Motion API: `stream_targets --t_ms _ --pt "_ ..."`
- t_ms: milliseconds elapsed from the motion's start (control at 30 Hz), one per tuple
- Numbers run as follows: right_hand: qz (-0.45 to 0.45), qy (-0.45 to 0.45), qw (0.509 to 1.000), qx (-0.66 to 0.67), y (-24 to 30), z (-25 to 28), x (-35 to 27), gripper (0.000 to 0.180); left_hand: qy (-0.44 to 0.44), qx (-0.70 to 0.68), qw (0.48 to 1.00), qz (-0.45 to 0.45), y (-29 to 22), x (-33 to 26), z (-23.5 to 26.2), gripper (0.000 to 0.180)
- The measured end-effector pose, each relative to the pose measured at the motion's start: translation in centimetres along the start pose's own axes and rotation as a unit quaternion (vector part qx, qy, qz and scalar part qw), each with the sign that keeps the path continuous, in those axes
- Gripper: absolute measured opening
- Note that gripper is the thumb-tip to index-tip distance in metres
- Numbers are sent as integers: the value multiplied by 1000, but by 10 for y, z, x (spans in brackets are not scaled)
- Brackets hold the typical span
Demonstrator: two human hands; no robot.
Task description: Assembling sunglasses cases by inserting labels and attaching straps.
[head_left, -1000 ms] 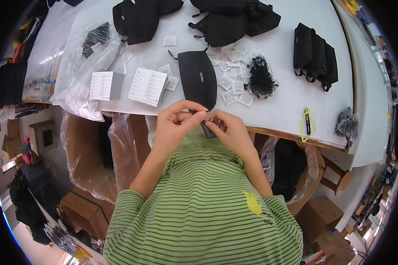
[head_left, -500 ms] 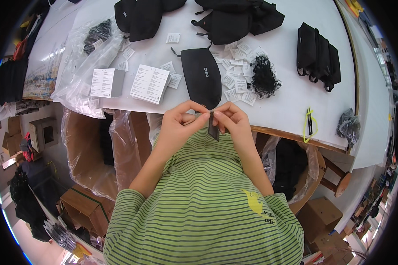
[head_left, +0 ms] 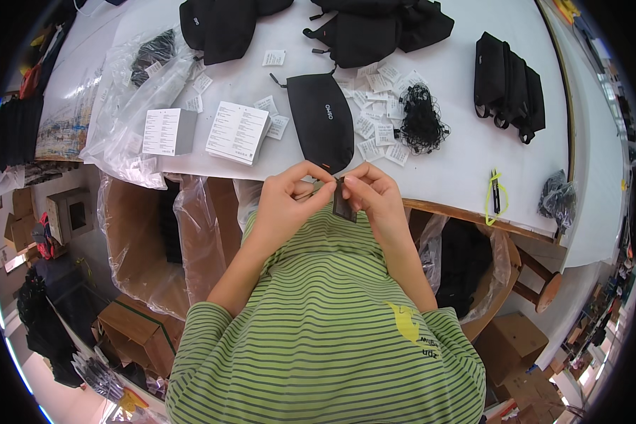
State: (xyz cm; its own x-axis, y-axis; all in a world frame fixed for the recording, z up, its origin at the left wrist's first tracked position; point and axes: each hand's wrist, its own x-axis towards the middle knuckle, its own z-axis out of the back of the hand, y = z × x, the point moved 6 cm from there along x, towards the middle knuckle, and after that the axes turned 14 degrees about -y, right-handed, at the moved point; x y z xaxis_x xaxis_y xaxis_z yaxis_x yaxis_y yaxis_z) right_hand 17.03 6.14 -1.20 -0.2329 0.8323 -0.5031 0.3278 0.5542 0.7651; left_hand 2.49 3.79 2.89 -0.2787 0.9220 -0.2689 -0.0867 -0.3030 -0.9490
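Both hands meet at the table's near edge, in front of my chest. My right hand [head_left: 376, 201] pinches a small dark, flat tag [head_left: 344, 208], which hangs down from the fingertips. The fingertips of my left hand [head_left: 288, 201] are pinched together close to the tag's upper end; whatever is between them is too small to make out. Just beyond my fingers lies a flat black zip pouch [head_left: 321, 116] with light lettering and a zip pull at its far left corner. Its near end almost reaches my fingertips.
Left of the pouch stand two stacks of white printed cards [head_left: 234, 133]. To its right lie loose small white packets [head_left: 385, 134], a tangle of black cords [head_left: 422, 121] and stacked black pouches [head_left: 505, 85]. A yellow-handled cutter [head_left: 495, 194] lies near the right edge. Plastic-lined cartons [head_left: 138, 247] stand below.
The dark tag has turned and shows more of its face. My right fingers have shifted slightly around it, while my left hand stays nearly in place.
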Motion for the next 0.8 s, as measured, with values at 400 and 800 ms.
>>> stream_targets --t_ms 400,800 --pt "155 -34 978 -132 12 -3 -6 10 4 20 1000 -1 3 0 -1 9" --pt "371 -19 837 -401 43 -25 20 25 140 184 941 -247 -3 -39 -40 12"
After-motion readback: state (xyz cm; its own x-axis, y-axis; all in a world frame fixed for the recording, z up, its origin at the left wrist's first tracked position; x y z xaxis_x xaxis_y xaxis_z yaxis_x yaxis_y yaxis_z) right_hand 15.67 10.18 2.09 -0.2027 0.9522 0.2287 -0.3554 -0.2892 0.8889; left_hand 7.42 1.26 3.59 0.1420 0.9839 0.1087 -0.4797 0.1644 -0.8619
